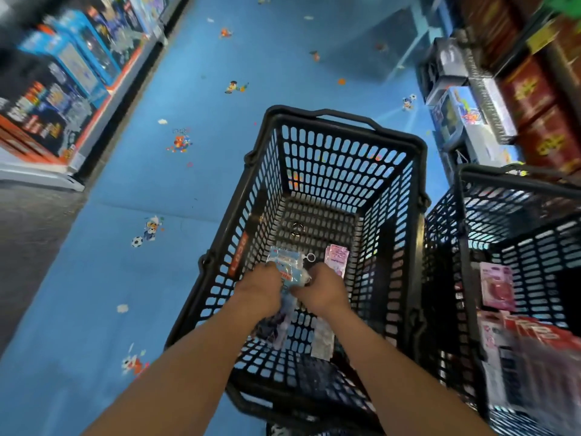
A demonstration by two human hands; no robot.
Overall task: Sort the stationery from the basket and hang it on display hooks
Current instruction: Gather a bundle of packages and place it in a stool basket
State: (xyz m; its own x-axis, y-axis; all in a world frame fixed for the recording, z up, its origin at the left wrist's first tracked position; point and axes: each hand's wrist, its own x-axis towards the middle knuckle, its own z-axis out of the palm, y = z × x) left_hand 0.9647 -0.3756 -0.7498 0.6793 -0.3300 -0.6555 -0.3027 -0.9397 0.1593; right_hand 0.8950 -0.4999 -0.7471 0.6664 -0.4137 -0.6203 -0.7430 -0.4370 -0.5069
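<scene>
A black plastic basket (342,146) stands on the blue floor in front of me. Both my hands reach down into it. My left hand (261,286) and my right hand (320,289) grip light blue stationery packets (287,262) between them, a small key ring sticking out at the packets' right edge. A pink packet (336,261) leans against the basket's right wall, just beyond my right hand. More packets, dark and clear ones (322,338), lie under my wrists on the basket's bottom. No display hooks are in view.
A second black basket (471,240) stands close on the right, holding pink and red packaged goods (498,289). Shelves with boxed toys (63,89) line the left side, and boxes (465,121) are stacked on the right. The blue floor (157,278) carries cartoon prints.
</scene>
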